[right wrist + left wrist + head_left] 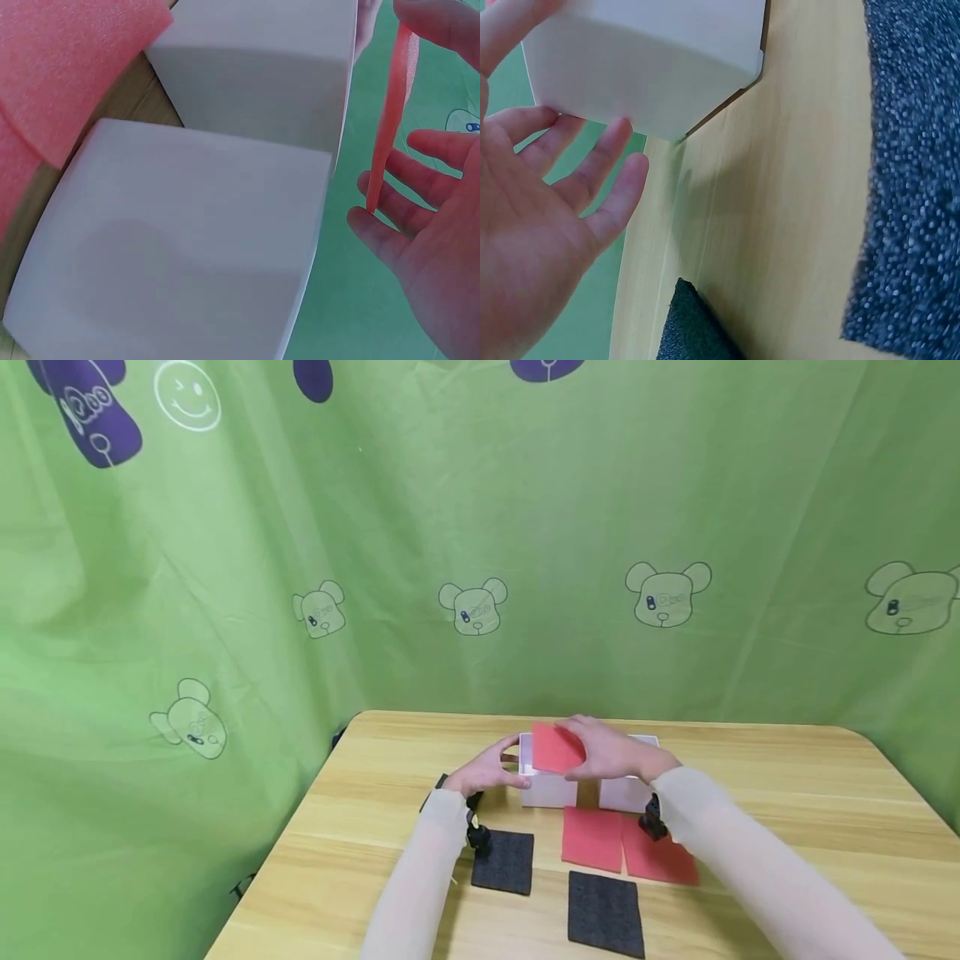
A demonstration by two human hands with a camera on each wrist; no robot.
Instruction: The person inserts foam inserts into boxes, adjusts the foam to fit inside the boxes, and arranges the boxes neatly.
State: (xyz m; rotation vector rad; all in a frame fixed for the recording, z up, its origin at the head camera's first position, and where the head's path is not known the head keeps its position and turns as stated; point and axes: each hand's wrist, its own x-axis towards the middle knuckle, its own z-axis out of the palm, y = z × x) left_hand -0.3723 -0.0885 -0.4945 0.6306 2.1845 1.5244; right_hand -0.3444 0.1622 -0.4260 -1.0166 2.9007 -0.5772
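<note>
My right hand pinches a red foam square between thumb and fingers, raised over the opening of the left white box. In the right wrist view the foam square appears nearly edge-on. At the left side of the same box, my left hand grips it, thumb at the front corner and fingers toward the back. The left wrist view shows fingertips right at the edge of the box, the little finger apart from it. A second white box stands to the right, partly behind my right wrist.
Two red foam squares lie side by side in front of the boxes. Nearer me are two black foam squares, one at left and one at centre. Another black piece lies by my left wrist. A green curtain hangs behind the wooden table.
</note>
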